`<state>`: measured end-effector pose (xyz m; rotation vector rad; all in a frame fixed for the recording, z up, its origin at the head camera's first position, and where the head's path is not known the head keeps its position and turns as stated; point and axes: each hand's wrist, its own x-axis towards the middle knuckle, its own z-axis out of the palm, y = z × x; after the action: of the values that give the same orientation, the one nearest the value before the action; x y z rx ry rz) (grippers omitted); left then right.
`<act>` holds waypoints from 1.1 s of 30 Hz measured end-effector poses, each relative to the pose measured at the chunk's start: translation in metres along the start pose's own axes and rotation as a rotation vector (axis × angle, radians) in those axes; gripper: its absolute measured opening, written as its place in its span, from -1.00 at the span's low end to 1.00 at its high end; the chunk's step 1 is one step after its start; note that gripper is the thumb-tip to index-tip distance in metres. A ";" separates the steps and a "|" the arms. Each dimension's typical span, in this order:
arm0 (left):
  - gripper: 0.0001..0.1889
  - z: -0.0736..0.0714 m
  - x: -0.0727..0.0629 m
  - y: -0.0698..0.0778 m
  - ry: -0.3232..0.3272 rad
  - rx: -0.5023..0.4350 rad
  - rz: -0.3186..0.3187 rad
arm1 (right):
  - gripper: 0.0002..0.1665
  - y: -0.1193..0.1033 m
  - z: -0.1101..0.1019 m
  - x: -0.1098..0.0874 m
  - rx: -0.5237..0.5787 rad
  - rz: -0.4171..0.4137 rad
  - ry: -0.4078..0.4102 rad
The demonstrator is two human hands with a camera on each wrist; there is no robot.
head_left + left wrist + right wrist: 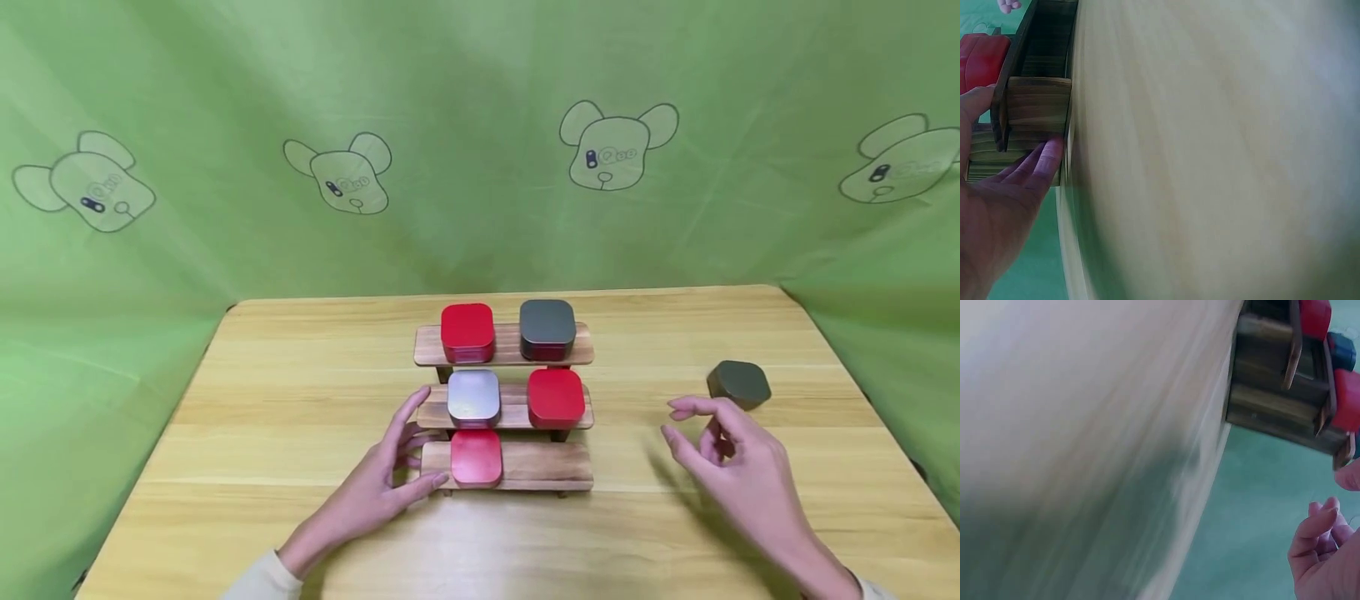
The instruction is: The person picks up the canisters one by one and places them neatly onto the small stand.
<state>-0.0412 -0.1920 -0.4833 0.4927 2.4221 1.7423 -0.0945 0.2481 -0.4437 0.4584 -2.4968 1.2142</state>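
A three-tier wooden stand [547, 467] bears square tins with rounded corners. A red tin [467, 325] and a dark grey tin [547, 322] occupy its top tier. On the middle tier sit a silver tin [474, 396] and another red tin [556, 396]. The bottom tier carries one red tin [476, 458] at its left. My left hand [378, 483] holds the stand's left end, thumb near the bottom tier's front and fingers along the side. My right hand [738, 471] hovers with loosely curled fingers, holding nothing. Just beyond it, a dark green-grey tin [740, 381] lies on the table.
The stand rests on a light wood-grain table [300, 375]. Behind the table and along its sides hangs a green curtain [480, 208] printed with bear-head outlines.
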 end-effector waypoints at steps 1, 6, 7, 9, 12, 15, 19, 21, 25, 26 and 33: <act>0.15 0.000 0.000 0.000 0.000 0.000 0.001 | -0.50 0.003 -0.001 0.001 -0.008 0.005 0.000; 0.15 0.000 -0.001 0.001 0.004 -0.005 -0.013 | -0.48 0.021 -0.008 0.007 -0.059 0.033 -0.008; 0.15 0.000 -0.001 0.002 0.005 -0.007 -0.017 | -0.48 0.024 -0.010 0.008 -0.070 0.043 -0.011; 0.16 0.000 -0.001 0.002 0.004 -0.009 -0.020 | -0.48 0.031 -0.013 0.010 -0.091 0.067 -0.015; 0.15 0.000 -0.001 0.001 0.001 -0.009 -0.016 | -0.46 0.040 -0.019 0.011 -0.123 0.090 -0.020; 0.15 0.001 0.000 0.001 0.004 -0.005 -0.015 | -0.40 0.047 -0.024 0.014 -0.149 0.087 -0.027; 0.14 0.001 0.000 0.001 0.011 0.002 -0.023 | -0.35 0.056 -0.028 0.019 -0.186 0.090 -0.040; 0.15 0.001 0.000 0.001 0.012 0.004 -0.024 | -0.35 0.059 -0.030 0.020 -0.205 0.100 -0.045; 0.15 0.001 -0.001 0.000 0.011 0.003 -0.026 | -0.33 0.066 -0.036 0.024 -0.238 0.095 -0.050; 0.14 0.001 -0.001 0.000 0.010 0.002 -0.027 | -0.31 0.068 -0.037 0.025 -0.246 0.091 -0.054; 0.13 0.000 0.000 -0.001 0.006 0.004 -0.006 | -0.16 0.079 -0.044 0.028 -0.291 0.108 -0.108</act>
<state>-0.0414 -0.1924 -0.4846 0.4804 2.4286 1.7394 -0.1460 0.3256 -0.4614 0.3248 -2.7632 0.8604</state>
